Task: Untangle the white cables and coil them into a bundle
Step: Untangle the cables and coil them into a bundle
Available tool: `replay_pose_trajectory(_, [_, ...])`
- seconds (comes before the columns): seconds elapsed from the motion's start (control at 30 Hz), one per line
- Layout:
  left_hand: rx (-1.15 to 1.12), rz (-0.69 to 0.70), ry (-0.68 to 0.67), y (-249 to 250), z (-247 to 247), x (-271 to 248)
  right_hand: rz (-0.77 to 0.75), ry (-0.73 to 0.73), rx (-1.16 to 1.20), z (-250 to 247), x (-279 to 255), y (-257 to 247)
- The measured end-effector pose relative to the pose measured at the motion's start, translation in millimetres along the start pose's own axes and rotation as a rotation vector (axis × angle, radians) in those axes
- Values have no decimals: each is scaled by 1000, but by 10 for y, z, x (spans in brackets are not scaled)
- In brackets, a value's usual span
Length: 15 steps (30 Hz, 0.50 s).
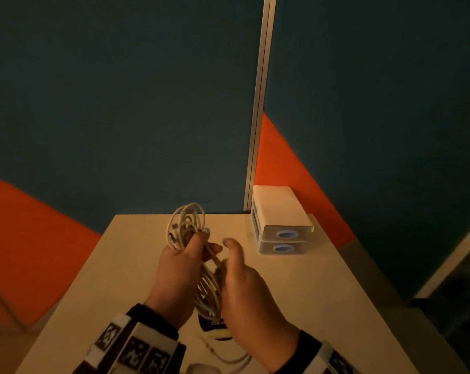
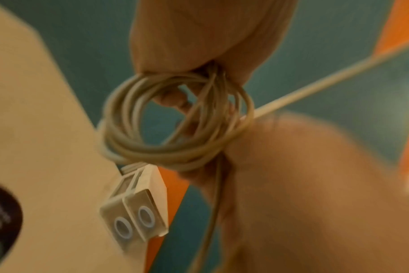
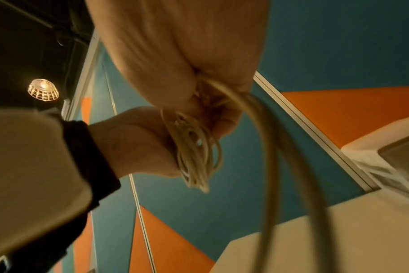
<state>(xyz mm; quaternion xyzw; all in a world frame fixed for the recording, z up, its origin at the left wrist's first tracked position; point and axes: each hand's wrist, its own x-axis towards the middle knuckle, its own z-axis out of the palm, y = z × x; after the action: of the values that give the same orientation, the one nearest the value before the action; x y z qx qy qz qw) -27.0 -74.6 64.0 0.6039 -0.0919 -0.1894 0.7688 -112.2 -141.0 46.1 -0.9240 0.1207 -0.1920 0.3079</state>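
Note:
A coil of white cable [image 1: 186, 225] is held upright above the table, its loops sticking out above my left hand [image 1: 182, 263], which grips the coil around its middle. The lower loops [image 1: 208, 292] hang between both palms. My right hand [image 1: 242, 276] grips a strand of the same cable beside the coil, thumb up. In the left wrist view the coil [image 2: 175, 122] shows as several round loops under my curled fingers [image 2: 199, 37]. In the right wrist view a loose strand [image 3: 276, 147] arcs down from my right fist [image 3: 199, 73] and the bundle [image 3: 194, 151] lies against my left hand.
Two stacked white boxes [image 1: 281, 222] with round blue marks stand at the table's back right corner. A dark purple round object [image 1: 215, 326] and more white cable [image 1: 233, 360] lie on the beige table [image 1: 322, 292] near me. Teal and orange wall panels rise behind.

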Motion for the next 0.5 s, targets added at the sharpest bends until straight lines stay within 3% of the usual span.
replay_pose_trajectory(0.1, [-172, -22, 22, 90, -82, 76, 49, 64, 4, 12, -61, 153])
replay_pose_trajectory(0.37, [-432, 21, 22, 328, -242, 144, 188, -43, 389, 13, -363, 633])
replay_pose_trajectory(0.5, [-478, 37, 42, 355, -346, 204, 175, -143, 341, -80, -499, 797])
